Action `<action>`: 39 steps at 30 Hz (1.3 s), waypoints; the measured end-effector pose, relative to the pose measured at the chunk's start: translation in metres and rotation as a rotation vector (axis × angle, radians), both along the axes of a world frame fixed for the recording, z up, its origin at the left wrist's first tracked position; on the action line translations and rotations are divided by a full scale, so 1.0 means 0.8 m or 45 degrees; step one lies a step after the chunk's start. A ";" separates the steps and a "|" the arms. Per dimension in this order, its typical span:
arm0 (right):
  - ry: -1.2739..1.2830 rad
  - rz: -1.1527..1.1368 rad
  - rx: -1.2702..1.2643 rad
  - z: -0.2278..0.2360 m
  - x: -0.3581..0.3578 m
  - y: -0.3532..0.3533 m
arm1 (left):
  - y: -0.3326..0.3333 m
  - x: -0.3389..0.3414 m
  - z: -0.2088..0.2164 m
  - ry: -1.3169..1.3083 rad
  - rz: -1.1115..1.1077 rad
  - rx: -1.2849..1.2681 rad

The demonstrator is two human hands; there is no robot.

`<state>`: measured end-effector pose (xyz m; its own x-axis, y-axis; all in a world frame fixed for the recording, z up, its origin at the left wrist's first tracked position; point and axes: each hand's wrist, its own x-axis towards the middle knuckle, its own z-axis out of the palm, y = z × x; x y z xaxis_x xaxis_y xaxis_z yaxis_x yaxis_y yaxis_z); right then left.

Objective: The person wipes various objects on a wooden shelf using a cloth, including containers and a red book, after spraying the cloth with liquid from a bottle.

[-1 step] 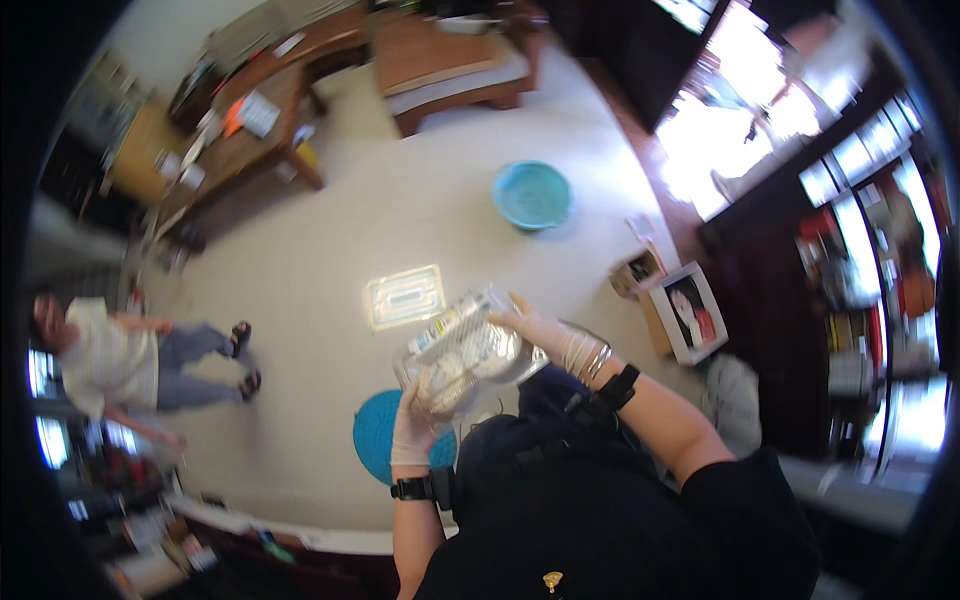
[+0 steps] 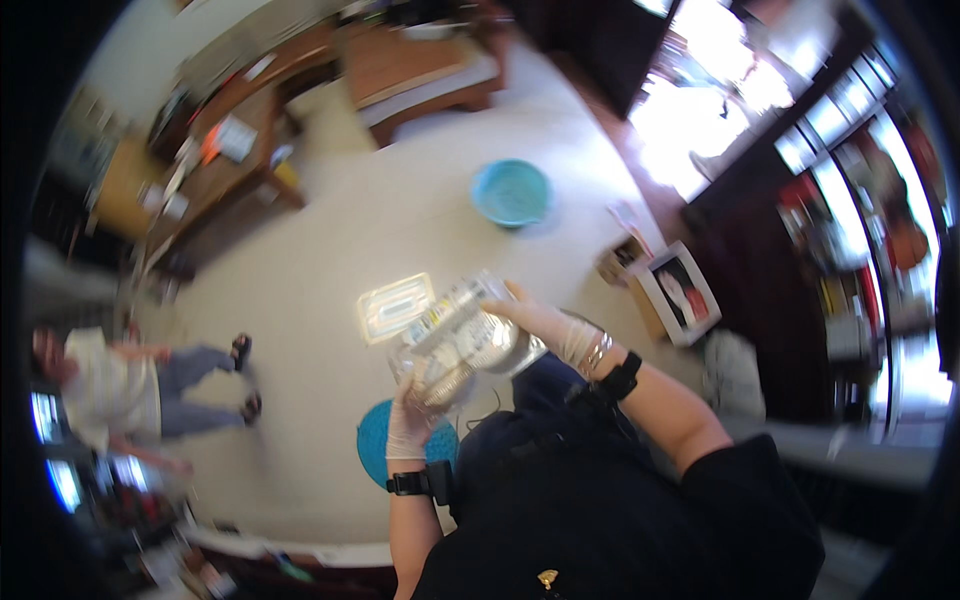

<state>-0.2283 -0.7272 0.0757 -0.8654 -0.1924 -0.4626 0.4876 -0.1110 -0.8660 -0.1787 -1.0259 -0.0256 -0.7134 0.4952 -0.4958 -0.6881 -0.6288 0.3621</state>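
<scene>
The left hand [image 2: 410,412] and right hand [image 2: 535,317] grasp opposite ends of a clear plastic package [image 2: 458,348] above the floor [image 2: 310,345]; apparently a holding step, the next move calling for steady support.

There's the clear, shiny plastic package [image 2: 438,348], catching the light, set at a slant, rounded pale shapes [image 2: 487,346] showing through, printed strip along its far side, held between left hand [image 2: 411,412] and right hand [image 2: 537,318]!
</scene>
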 end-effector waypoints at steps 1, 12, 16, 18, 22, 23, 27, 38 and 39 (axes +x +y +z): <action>0.093 -0.009 0.019 0.041 0.023 0.003 | -0.003 -0.009 -0.011 0.077 -0.160 0.153; 0.285 -0.938 -0.293 0.061 0.321 -0.004 | 0.095 0.091 0.080 0.000 -0.566 0.079; 0.406 -1.196 -0.603 0.067 0.379 -0.001 | 0.142 0.119 0.092 0.098 -0.852 -0.058; 0.353 -1.279 -0.795 0.038 0.402 0.021 | 0.159 0.123 0.088 0.038 -0.933 -0.197; 0.310 -1.317 -1.010 0.051 0.395 0.056 | 0.203 0.126 0.074 0.003 -0.882 -0.004; 0.287 -1.304 -1.031 0.045 0.393 0.068 | 0.208 0.126 0.071 -0.015 -0.916 0.059; 0.085 -1.303 -1.104 0.028 0.389 0.108 | 0.221 0.123 0.072 -0.088 -1.017 -0.036; -0.096 -1.117 -0.829 -0.055 0.359 0.178 | 0.248 0.151 0.093 -0.299 -0.715 -0.312; -0.092 -1.104 -0.829 -0.054 0.352 0.184 | 0.251 0.148 0.094 -0.335 -0.706 -0.327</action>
